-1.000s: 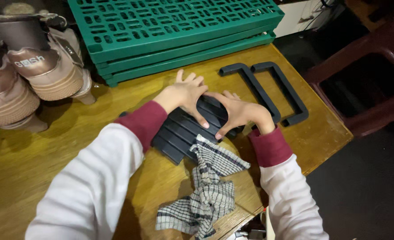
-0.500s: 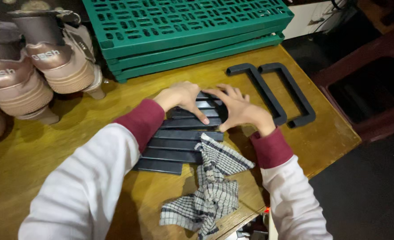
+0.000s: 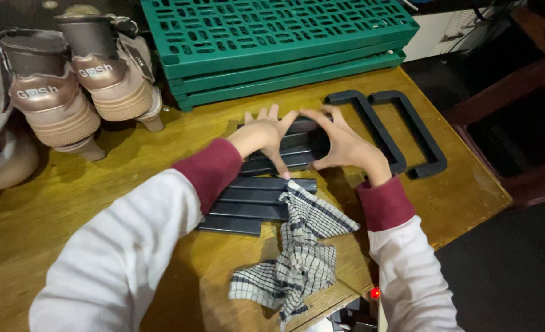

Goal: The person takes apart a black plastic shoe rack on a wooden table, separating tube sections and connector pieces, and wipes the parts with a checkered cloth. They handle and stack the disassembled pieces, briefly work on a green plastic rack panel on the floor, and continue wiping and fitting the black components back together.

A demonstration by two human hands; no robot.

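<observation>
- Near edge of the yellow-brown wooden table (image 3: 100,184): a crumpled black-and-white checked cloth (image 3: 297,258) lies limp, soft and woven. One corner rests on the nearest of the bars.
- Just beyond it: the row of flat black plastic bars (image 3: 254,203), smooth, matt and straight-edged, lies side by side in a stepped fan. A second ago these were a tight bundle under my palms; now they are spread toward the near edge, so the sorting out of the pieces is under way.
- Middle of the table: my left hand (image 3: 266,132) lies flat, fingers splayed, pressing the upper bars without grasping them. My right hand (image 3: 340,144) is half curled round the right end of the same bars, thumb below and fingers above, gripping loosely.
- Toward the right edge: two black U-shaped plastic handles (image 3: 401,129) lie parallel, rounded at the corners, just beside my right hand and apart from it.
- Far edge: three green perforated plastic shelf panels (image 3: 272,37) are stacked flat, rigid and slotted.
- Far left corner: beige glossy heeled ankle boots (image 3: 82,80) stand upright.
</observation>
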